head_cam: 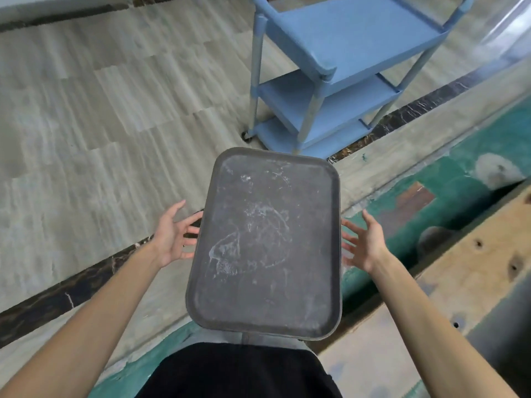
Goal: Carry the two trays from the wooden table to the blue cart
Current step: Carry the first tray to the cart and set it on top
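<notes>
A dark grey rectangular tray, scuffed with white marks, is in the air in front of me, long side pointing away. My left hand supports its left edge, fingers reaching under the rim and thumb raised. My right hand does the same at the right edge. I cannot tell whether a second tray lies beneath it. The blue cart with three shelves stands ahead and to the right, its top shelf bare. The wooden table is at my right.
Grey tiled floor with a dark marble strip spreads to the left. A green painted floor area lies between the table and the cart. My dark clothing fills the bottom centre.
</notes>
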Demonstrator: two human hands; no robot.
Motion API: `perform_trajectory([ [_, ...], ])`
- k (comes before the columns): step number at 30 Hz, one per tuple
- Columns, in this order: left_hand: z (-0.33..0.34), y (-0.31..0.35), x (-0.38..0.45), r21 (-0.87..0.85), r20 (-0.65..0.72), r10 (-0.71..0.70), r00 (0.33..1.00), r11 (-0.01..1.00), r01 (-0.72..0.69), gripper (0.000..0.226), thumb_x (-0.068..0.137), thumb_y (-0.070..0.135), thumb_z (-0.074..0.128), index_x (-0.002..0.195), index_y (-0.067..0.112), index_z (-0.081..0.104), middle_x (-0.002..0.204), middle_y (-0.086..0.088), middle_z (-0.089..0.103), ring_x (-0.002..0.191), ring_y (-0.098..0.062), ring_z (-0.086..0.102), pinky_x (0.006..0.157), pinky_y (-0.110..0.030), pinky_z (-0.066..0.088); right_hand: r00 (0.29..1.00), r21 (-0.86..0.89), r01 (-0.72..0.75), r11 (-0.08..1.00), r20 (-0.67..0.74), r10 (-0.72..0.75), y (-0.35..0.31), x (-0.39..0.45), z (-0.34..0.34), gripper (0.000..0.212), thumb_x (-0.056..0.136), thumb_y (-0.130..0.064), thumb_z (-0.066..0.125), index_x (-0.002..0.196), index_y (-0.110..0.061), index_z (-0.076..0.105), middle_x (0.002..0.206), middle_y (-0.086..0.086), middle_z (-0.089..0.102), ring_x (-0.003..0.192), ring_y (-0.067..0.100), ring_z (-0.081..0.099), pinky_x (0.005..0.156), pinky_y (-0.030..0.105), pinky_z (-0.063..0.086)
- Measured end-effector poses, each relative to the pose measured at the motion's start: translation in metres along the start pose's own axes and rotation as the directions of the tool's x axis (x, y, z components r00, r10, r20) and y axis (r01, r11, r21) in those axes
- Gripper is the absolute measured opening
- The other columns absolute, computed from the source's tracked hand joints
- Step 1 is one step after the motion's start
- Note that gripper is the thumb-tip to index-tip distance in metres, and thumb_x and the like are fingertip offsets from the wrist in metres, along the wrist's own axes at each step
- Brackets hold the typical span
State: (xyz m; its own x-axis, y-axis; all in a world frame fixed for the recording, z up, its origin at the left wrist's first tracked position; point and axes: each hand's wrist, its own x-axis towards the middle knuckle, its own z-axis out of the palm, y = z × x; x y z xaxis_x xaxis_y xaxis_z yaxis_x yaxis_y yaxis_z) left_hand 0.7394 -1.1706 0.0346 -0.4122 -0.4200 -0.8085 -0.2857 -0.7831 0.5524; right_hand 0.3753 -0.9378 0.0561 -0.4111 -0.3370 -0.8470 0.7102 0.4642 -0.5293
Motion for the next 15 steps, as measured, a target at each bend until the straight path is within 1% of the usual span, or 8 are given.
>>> perform_trajectory([
  [2,0.026,0.029,0.02,0.031,0.052,0.0,0.999,1.0,-0.001,0.078,0.07,0.08,0.042,0.127,0.033,0.067,0.101,-0.009,0.062,0.092,-0.028,0.062,0.078,-0.043,0.047,1.0,0.038,0.028,0.999,-0.013,-0.028,-0.024,0.006,-0.015,0.063,0.087,-0.073,0.044,0.117,-0.025,0.072,0.113,0.005,0.065,0.099,0.022,0.06,0.076,0.04,0.045],
  [4,0.052,0.055,0.04,0.054,0.089,-0.013,0.996,0.999,0.008,0.077,0.07,0.08,0.044,0.127,0.033,0.067,0.103,-0.009,0.059,0.097,-0.029,0.059,0.081,-0.043,0.045,0.998,0.07,0.044,0.997,-0.047,-0.041,-0.047,0.014,-0.03,0.062,0.089,-0.072,0.043,0.115,-0.025,0.072,0.117,0.006,0.063,0.1,0.023,0.059,0.073,0.04,0.044],
  [6,0.083,0.081,0.058,0.094,0.124,-0.024,0.992,0.995,0.013,0.075,0.072,0.079,0.043,0.125,0.033,0.069,0.101,-0.008,0.056,0.097,-0.03,0.056,0.081,-0.043,0.044,0.996,0.098,0.054,0.994,-0.073,-0.047,-0.07,0.025,-0.048,0.061,0.089,-0.072,0.043,0.114,-0.025,0.073,0.119,0.007,0.062,0.1,0.022,0.058,0.072,0.04,0.043],
  [8,0.115,0.102,0.08,0.112,0.141,-0.027,0.99,0.994,0.011,0.073,0.072,0.078,0.044,0.122,0.033,0.071,0.093,-0.005,0.053,0.089,-0.027,0.055,0.079,-0.042,0.043,0.994,0.136,0.06,0.989,-0.102,-0.046,-0.093,0.038,-0.067,0.061,0.089,-0.072,0.043,0.114,-0.025,0.072,0.116,0.006,0.06,0.098,0.022,0.057,0.072,0.039,0.043],
  [10,0.15,0.125,0.105,0.127,0.163,-0.027,0.986,0.992,0.006,0.073,0.071,0.078,0.046,0.122,0.032,0.071,0.088,-0.003,0.055,0.079,-0.023,0.058,0.076,-0.04,0.043,0.992,0.168,0.072,0.983,-0.112,-0.054,-0.121,0.055,-0.088,0.062,0.089,-0.071,0.043,0.116,-0.024,0.072,0.116,0.007,0.06,0.099,0.022,0.057,0.073,0.039,0.043],
  [12,0.185,0.145,0.132,0.167,0.177,-0.023,0.984,0.986,-0.007,0.072,0.071,0.076,0.048,0.126,0.032,0.068,0.089,-0.004,0.056,0.081,-0.024,0.058,0.074,-0.04,0.044,0.991,0.163,0.087,0.983,-0.119,-0.068,-0.15,0.077,-0.108,0.063,0.091,-0.07,0.042,0.119,-0.022,0.07,0.114,0.008,0.061,0.1,0.023,0.058,0.074,0.04,0.043],
  [14,0.222,0.163,0.161,0.173,0.185,-0.005,0.983,0.985,-0.027,0.069,0.074,0.071,0.05,0.128,0.031,0.066,0.085,-0.003,0.054,0.074,-0.023,0.056,0.071,-0.039,0.044,0.988,0.161,0.113,0.981,-0.125,-0.093,-0.184,0.101,-0.126,0.062,0.092,-0.068,0.042,0.122,-0.021,0.07,0.109,0.007,0.062,0.098,0.022,0.058,0.073,0.04,0.044],
  [15,0.242,0.171,0.174,0.179,0.173,-0.002,0.985,0.983,-0.03,0.067,0.075,0.069,0.05,0.127,0.03,0.065,0.083,-0.002,0.053,0.071,-0.022,0.056,0.071,-0.039,0.044,0.987,0.159,0.119,0.98,-0.128,-0.1,-0.202,0.112,-0.135,0.061,0.092,-0.067,0.043,0.121,-0.021,0.07,0.106,0.007,0.062,0.096,0.022,0.058,0.073,0.039,0.043],
])
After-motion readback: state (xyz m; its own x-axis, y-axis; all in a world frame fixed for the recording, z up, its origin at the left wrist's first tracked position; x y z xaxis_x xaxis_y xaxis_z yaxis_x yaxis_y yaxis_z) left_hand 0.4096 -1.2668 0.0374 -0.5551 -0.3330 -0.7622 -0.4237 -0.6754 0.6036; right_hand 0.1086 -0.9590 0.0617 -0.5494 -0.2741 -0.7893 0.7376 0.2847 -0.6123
